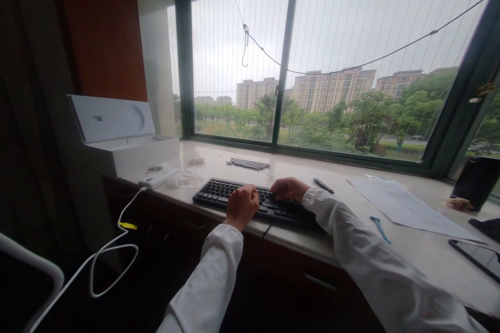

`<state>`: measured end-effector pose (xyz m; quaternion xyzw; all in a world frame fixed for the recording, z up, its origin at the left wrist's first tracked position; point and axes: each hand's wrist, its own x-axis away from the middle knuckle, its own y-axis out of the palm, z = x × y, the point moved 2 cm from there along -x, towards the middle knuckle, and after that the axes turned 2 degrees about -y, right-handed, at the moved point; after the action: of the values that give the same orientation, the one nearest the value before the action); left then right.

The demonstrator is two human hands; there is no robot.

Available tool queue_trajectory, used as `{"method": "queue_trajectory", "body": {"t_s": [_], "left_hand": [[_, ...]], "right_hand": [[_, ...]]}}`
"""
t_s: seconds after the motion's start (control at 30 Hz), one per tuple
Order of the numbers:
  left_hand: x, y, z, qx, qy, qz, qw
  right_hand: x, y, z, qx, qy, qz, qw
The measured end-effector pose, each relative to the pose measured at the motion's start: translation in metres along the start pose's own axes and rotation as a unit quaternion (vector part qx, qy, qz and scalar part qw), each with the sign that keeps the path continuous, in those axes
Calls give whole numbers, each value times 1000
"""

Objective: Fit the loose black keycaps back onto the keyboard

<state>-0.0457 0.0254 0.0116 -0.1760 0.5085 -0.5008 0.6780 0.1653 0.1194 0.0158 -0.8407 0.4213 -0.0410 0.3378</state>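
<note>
A black keyboard (219, 191) lies lengthwise on the light countertop, near its front edge. My left hand (242, 205) is over the keyboard's middle, its fingers curled in towards the palm. Just right of it, my right hand (288, 189) rests on the keys with bent fingers pointing down and left. Both hands are closed; what their fingertips hold, if anything, is hidden. Behind the keyboard lies a row of small dark pieces (248, 164), too small to name. A slim dark tool (323, 186) is beside my right wrist.
An open white box (133, 153) stands at the left, with a white device (157, 177) and plugged-in white cable (125, 208) before it. To the right are paper sheets (414, 208), a blue tool (380, 229) and a phone (478, 257). A window (285, 57) backs the counter.
</note>
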Motion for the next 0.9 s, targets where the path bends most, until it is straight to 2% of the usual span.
{"method": "queue_trajectory", "body": {"t_s": [0.3,0.57,0.73,0.9], "left_hand": [[0,2,-2,1,2,2,1000],[0,1,-1,-5,-11,-6,1000],[0,2,-1,2,-17,-14,1000],[-1,4,-3,2,-6,0,1000]], "right_hand": [[6,-6,-7,54,-15,-21,998],[5,-6,-5,131,-49,15,990],[8,-8,-6,159,-62,12,985],[10,-11,-15,229,-97,-11,969]]}}
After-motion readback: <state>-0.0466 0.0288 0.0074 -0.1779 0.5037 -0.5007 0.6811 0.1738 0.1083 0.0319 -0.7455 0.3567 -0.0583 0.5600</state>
